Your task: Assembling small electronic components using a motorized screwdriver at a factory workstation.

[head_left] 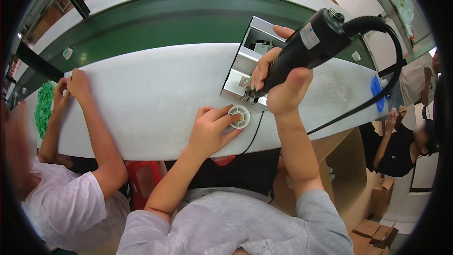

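Observation:
My left hand (207, 130) grips a white round plastic part (246, 119) with spokes, low over the near side of the white tabletop (155, 99). The thumb and fingers close around it. My right hand (288, 89) is wrapped around a thick black electric screwdriver (302, 45), which slants down to the left. The lower end of the screwdriver is at the front of a silver metal box (234, 84), possibly a screw feeder. Whether its tip touches the box I cannot tell. The back of the box is partly covered by my right hand.
A black cable (396, 42) loops from the screwdriver across the right side. Beyond the table runs a green conveyor belt (155, 21) bearing small white parts (67, 53). At left, a co-worker's hands (73, 85) are near a green pile (45, 108). A cardboard box (351, 170) stands below right.

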Demonstrator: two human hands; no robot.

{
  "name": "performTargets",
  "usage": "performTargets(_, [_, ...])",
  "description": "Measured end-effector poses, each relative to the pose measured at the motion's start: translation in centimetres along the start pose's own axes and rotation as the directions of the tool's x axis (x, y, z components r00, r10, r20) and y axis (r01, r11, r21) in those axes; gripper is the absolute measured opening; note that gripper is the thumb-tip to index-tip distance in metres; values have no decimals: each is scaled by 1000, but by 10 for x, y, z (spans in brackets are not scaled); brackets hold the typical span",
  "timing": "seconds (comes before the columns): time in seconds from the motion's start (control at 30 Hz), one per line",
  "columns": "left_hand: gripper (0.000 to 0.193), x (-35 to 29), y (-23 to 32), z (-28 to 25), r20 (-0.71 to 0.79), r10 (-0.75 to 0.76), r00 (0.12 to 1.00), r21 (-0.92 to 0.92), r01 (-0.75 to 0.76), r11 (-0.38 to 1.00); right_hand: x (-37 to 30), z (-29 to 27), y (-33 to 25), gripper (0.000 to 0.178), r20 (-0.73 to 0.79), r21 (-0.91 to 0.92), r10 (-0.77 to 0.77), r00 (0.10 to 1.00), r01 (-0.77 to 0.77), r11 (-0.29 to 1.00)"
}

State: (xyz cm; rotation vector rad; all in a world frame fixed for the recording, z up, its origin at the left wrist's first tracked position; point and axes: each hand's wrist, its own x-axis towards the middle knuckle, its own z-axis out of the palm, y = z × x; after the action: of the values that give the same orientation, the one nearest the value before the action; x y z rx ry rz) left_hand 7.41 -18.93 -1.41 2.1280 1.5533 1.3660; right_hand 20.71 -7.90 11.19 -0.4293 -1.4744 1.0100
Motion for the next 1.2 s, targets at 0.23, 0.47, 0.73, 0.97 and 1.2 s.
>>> performTargets(0.23, [34, 2, -1, 0, 6, -16, 1000, -24, 16, 1000, -3, 3, -9, 118, -16, -104, 75, 997, -76, 992])
performTargets(0.47, [35, -1, -5, 2, 14, -27, 1000, -32, 27, 999, -35, -1, -5, 122, 17, -52, 196, 980, -195, 979])
performTargets(0.73, [36, 0, -5, 3, 22, -34, 999, -38, 35, 999, -52, -15, -5, 121, -86, 118, 219, 972, -208, 971])
performTargets(0.97, [36, 2, -4, 2, 20, -41, 999, -45, 42, 998, -55, -15, 3, 120, -68, 104, 217, 974, -210, 972])
performTargets(1.2, [37, 1, -3, 3, 16, -44, 999, -49, 45, 998, -59, -14, 7, 120, -88, 91, 233, 969, -225, 970])
